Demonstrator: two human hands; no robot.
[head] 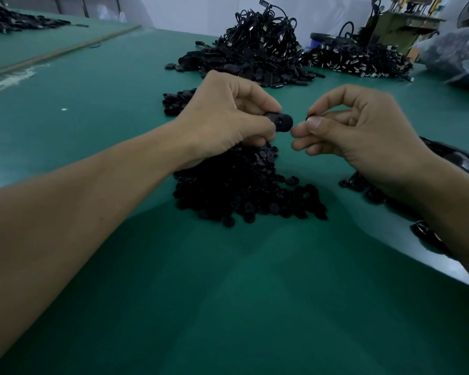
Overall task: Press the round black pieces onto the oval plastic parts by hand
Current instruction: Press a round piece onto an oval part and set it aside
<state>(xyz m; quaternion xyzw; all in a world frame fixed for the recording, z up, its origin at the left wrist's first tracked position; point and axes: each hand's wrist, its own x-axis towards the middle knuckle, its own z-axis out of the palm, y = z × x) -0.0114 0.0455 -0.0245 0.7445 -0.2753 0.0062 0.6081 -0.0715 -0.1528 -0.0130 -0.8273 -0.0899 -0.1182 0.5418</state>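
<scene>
left hand (222, 123) fingers (264, 102) pinch oval part (282, 121); right hand (363, 136) round piece (310, 117)

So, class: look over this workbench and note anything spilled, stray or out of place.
A white smear streaks the green mat at far left, like residue or scuffing, with a white speck nearby. A few oval pieces lie strayed from the far pile. Nothing else stands out.

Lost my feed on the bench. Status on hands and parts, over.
Left hand grips oval part. Right hand pinches round piece, not yet pressed on. Nothing between the two.
</scene>
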